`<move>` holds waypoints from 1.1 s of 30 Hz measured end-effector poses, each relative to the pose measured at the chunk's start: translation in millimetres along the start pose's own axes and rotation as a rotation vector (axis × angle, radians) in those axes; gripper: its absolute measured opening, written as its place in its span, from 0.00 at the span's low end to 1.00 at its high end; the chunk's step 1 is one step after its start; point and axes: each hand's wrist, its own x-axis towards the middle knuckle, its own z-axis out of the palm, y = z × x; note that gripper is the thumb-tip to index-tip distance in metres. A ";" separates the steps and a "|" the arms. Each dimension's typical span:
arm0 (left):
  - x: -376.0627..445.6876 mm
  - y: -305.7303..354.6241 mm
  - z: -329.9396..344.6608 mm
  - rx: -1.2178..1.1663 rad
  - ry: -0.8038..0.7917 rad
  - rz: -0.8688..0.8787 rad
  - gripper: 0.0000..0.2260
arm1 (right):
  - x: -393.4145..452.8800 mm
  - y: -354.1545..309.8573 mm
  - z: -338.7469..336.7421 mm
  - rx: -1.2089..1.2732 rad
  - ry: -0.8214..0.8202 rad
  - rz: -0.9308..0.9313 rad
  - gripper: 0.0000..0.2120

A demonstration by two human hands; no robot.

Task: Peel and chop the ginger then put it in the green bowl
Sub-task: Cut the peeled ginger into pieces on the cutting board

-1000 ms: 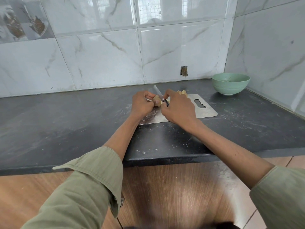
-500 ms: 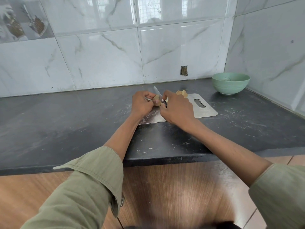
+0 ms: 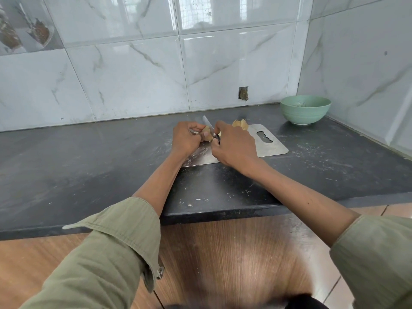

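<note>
My left hand (image 3: 186, 138) grips a tan piece of ginger (image 3: 207, 133) just above the steel cutting board (image 3: 270, 146). My right hand (image 3: 234, 144) holds a knife (image 3: 208, 124) by its dark handle, and the blade lies against the ginger and points up toward the wall. More ginger (image 3: 240, 124) lies on the board just behind my right hand. The green bowl (image 3: 305, 109) stands at the back right corner of the counter, apart from both hands.
The dark stone counter (image 3: 89, 166) runs left and right, with marble-look tiled walls behind and on the right. Small scraps lie on the counter near its front edge (image 3: 200, 200). Wood-look floor lies below.
The knife blade has shifted a little against the ginger between my hands. The bowl, board and other ginger have not moved.
</note>
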 end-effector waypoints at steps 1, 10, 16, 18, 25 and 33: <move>0.3 -0.8 0.5 -0.007 -0.001 -0.013 0.05 | 0.0 0.0 -0.1 -0.003 0.000 -0.001 0.09; 1.7 -0.3 4.1 0.077 -0.002 0.051 0.06 | 4.7 3.9 0.8 -0.001 -0.046 0.034 0.08; -3.0 6.1 6.3 0.111 0.031 0.024 0.07 | 3.8 4.4 1.1 0.019 -0.044 0.055 0.09; -5.6 9.8 4.1 0.077 0.037 0.004 0.09 | -1.3 1.8 3.4 -0.007 -0.019 0.030 0.09; -3.9 7.4 4.4 0.062 0.024 0.023 0.08 | 1.5 1.1 3.2 -0.054 -0.014 -0.013 0.09; 2.7 -1.6 2.8 0.042 0.047 -0.052 0.04 | -7.5 -0.1 3.3 -0.084 -0.011 -0.041 0.08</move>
